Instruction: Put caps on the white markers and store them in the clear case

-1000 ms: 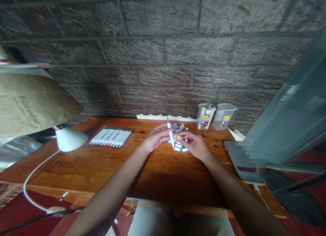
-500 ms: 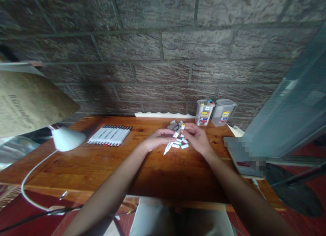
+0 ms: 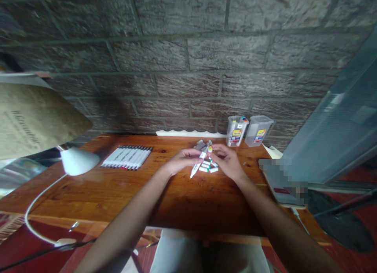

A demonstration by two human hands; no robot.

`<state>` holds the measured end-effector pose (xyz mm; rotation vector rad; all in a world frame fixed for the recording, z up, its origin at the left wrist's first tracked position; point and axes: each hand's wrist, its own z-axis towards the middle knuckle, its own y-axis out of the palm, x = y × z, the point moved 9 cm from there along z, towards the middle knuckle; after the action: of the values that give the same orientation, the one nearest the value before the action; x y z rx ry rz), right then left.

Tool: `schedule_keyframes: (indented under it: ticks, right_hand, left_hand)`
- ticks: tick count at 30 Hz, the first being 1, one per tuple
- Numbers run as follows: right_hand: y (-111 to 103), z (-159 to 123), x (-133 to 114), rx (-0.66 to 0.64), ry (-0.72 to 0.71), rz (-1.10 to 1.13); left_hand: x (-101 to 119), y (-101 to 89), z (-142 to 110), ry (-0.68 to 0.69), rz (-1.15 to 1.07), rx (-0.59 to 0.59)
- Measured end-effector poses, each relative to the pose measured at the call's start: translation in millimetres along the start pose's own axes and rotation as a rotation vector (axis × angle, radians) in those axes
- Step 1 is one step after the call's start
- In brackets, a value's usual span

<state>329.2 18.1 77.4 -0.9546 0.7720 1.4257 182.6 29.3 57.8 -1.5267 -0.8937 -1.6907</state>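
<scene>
My left hand (image 3: 186, 162) pinches a white marker (image 3: 194, 170) slantwise, its pale tip pointing down and toward me. Close beside it, my right hand (image 3: 226, 160) is closed with thumb and fingers around a yellow-ended marker cap (image 3: 210, 149). The cap sits near the marker's upper end; whether the two touch I cannot tell. Below and between the hands lie several white caps (image 3: 204, 169), some with green ends. Greyish-white pieces (image 3: 200, 143) lie just behind my fingers, partly hidden.
On the left of the wooden table (image 3: 176, 202) lies a row of white markers (image 3: 128, 157) with dark ends. Two clear plastic boxes (image 3: 235, 131) stand by the brick wall, one holding markers. A lamp (image 3: 77, 160) is at left, a laptop (image 3: 282, 186) at right.
The yellow-ended cap has turned in my right fingers and shifted slightly down and left, its round end now facing up more. The left hand with the marker has hardly moved.
</scene>
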Motion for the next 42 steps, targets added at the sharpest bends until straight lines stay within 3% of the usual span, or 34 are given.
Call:
schedule_keyframes:
  ticks: [7,15,24,30,36,42]
  right_hand:
    - [-3.8,1.2,3.5,0.045,0.043,0.035]
    - [-12.1,4.2,2.7,0.115,0.094,0.181]
    - [-18.3,6.0,5.1,0.161,0.078,0.246]
    - [-7.7,4.1,1.9,0.074,0.082,0.205]
    - [6.1,2.0,3.1,-0.082,0.071,0.141]
    - [3.1,0.2,-4.7,-0.094,0.018,0.032]
  left_hand:
    - [0.7,-25.6,0.2,-0.018,-0.106,0.18]
    - [3.1,-11.1,2.1,0.043,0.129,0.04]
    - [0.0,-6.8,1.3,0.025,0.142,0.004]
    - [-3.9,-6.4,2.7,0.025,0.167,-0.004]
    - [7.1,-1.8,0.4,0.074,0.153,-0.007]
    - [8.9,11.1,-4.1,0.043,0.066,-0.083]
